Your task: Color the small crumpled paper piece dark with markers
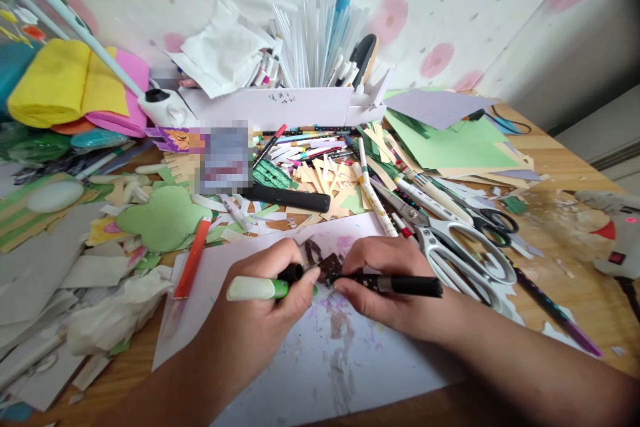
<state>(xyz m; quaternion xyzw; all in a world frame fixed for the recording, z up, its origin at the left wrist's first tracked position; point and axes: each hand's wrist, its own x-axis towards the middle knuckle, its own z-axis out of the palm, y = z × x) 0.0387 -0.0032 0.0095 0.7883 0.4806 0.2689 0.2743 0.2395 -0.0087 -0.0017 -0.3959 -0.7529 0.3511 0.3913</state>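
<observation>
My left hand (270, 293) is closed around a pale green marker (257, 288) and its black cap end, and also pinches a small dark paper piece (327, 263). My right hand (385, 277) is closed on a black pen (400, 285) with its tip against that dark piece. Both hands rest over a white sheet (320, 353) smeared with pink and brown marks.
White-handled scissors (460, 250) lie just right of my right hand, with a second pair behind. An orange marker (193, 257), a green paper shape (160, 217), a black tube (287, 198), paper scraps, a white pen holder box (280, 107) and a glue gun (617, 240) crowd the wooden table.
</observation>
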